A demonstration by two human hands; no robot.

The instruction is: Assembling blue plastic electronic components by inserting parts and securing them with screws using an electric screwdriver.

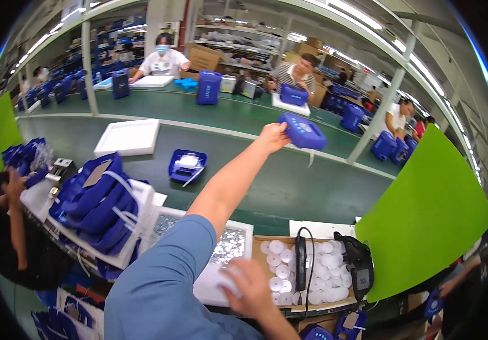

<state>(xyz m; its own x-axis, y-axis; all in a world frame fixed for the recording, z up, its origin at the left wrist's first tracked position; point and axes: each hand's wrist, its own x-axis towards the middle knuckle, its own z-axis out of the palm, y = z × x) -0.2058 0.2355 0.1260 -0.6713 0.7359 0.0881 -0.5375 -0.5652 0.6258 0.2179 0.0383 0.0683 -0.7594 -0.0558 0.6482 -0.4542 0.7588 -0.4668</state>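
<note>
My left hand point(274, 137) is closed on the near left edge of a blue plastic housing point(304, 132), holding it above the green conveyor belt with my arm stretched out. A thin pale strip hangs from its underside. Close to my body, my right hand point(249, 289) is smeared by motion over a white foam tray point(213, 286) of small shiny metal parts point(230, 247). Something pale shows between its thumb and fingers, but I cannot make out whether it is held. Beside it, a cardboard box point(261, 263) contains many white plastic discs point(329, 260), and a black cylindrical tool point(300, 263) with a cord lies across them.
An open blue housing point(188, 165) and a white foam tray point(128, 137) rest on the belt point(244, 181). Blue shells point(94, 204) are piled at left. A green panel point(431, 215) stands at right. Co-workers sit across the line; another person is at far left.
</note>
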